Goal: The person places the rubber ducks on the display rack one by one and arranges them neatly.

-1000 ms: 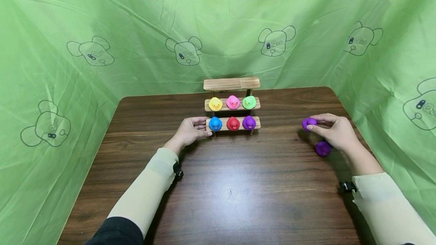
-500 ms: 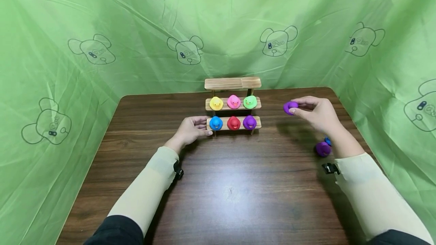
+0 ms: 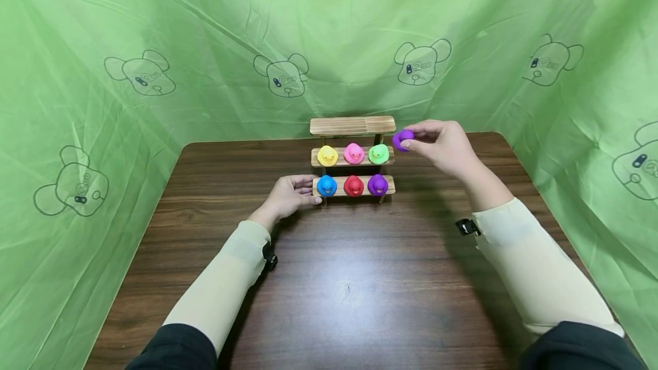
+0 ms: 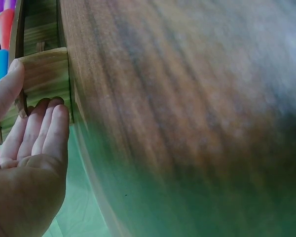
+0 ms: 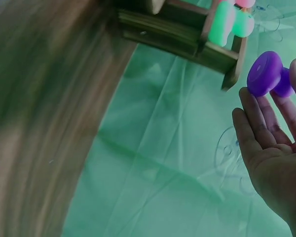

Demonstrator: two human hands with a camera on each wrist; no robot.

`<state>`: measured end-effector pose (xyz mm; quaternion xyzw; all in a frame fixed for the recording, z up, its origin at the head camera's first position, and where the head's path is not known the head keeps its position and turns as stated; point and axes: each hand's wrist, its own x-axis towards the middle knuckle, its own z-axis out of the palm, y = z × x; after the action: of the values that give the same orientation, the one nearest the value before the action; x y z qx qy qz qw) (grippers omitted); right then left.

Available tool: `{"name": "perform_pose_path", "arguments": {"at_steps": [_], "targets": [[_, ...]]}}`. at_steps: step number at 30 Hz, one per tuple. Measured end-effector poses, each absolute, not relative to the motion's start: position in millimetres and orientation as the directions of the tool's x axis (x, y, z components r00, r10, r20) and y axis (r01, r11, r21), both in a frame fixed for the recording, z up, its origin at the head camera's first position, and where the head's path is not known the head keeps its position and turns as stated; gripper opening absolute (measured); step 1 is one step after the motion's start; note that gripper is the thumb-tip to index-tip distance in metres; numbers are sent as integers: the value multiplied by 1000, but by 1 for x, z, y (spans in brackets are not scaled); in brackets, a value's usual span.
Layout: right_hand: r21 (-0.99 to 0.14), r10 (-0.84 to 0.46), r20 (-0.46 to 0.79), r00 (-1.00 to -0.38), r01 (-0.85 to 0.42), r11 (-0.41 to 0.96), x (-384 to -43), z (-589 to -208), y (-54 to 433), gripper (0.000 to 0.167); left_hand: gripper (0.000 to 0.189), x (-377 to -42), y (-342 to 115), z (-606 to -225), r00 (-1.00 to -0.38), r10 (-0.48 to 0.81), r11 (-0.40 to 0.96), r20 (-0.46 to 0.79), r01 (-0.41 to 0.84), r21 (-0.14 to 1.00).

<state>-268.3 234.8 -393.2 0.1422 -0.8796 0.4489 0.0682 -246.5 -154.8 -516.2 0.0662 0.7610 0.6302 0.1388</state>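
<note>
A three-tier wooden stand point(image 3: 352, 126) stands near the table's back edge. Yellow point(image 3: 327, 156), pink point(image 3: 353, 153) and green point(image 3: 378, 154) rubber ducks sit on its middle tier. Blue point(image 3: 326, 185), red point(image 3: 353, 185) and purple point(image 3: 377, 185) ones line the bottom tier. My left hand point(image 3: 288, 197) holds the stand's left end at the bottom tier, thumb in front, fingers along the side. Between thumb and fingers my right hand point(image 3: 442, 144) pinches another purple rubber duck point(image 3: 402, 140), raised just right of the stand, apart from it. The right wrist view shows this duck point(image 5: 264, 74) tilted.
The dark wooden table point(image 3: 329, 278) stretches in front of the stand. Green cloth point(image 3: 349, 27) with bear-head drawings hangs behind and at both sides. My right sleeve point(image 3: 534, 261) covers the table spot where loose ducks lay earlier.
My right hand has carried the purple duck left and back, from the right side of the table to beside the stand's upper tiers. My left hand has stayed at the stand.
</note>
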Motion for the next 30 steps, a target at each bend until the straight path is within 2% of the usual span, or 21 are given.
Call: {"name": "perform_pose_path", "arguments": {"at_steps": [12,22,30], "targets": [[-781,-253,234,-939,-337,526,-297,-375,186,40,62,-245,-155,-513,-949,283,199,-140,-85,976],[-773,-329,139,-934,-309,554,-318,-366,140,41,60,-246,-154,-515,-950,281,182,-137,-88,979],[-775,-345,119,-931,-304,554,-333,-366,116,40,62,-247,-156,-515,-952,276,224,-136,-74,972]]}}
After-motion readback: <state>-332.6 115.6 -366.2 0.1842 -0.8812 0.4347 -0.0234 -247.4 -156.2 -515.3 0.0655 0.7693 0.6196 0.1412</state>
